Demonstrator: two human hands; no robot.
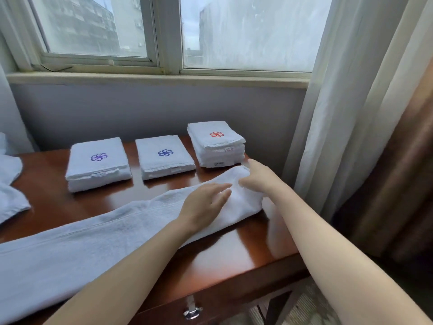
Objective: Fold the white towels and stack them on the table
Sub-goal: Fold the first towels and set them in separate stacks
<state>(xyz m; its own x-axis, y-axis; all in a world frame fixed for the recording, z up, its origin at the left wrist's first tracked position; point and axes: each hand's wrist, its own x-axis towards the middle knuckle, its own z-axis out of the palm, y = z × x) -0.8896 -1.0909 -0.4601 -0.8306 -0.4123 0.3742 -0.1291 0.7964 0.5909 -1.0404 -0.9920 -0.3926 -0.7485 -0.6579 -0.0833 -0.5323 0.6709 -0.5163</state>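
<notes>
Where the view opens toward 12 o'clock, a white-framed glass window [246, 31] fills the upper field. A sheer white curtain [339, 113] hangs at 3 o'clock.

Reddish-brown polished wooden tabletop [210, 254] occupies the lower field.

Long white terry towel [93, 242]: lies flat on the tabletop as a narrow band, running from 8 o'clock up toward 2 o'clock. Its far end is bunched.

Folded white towels sit in a row along the wall side, apart from one another:
- purple-emblem folded pile [98, 164] at 10 o'clock
- blue-emblem folded pile [165, 158] at 12 o'clock
- red-emblem folded pile [216, 143] at 1 o'clock, the tallest

Loose white towel [9, 191] lies crumpled at 9 o'clock, cut off by the frame edge.

Left hand [206, 202]: palm down, fingers straight and slightly spread, pressing on the long towel near its far end.

Right hand [257, 179]: just beside the left at its 2 o'clock, fingers and thumb curled into the bunched end of the long towel, gripping it.

Small metal drawer handle [192, 310] shows at 6 o'clock, below the tabletop edge.
</notes>
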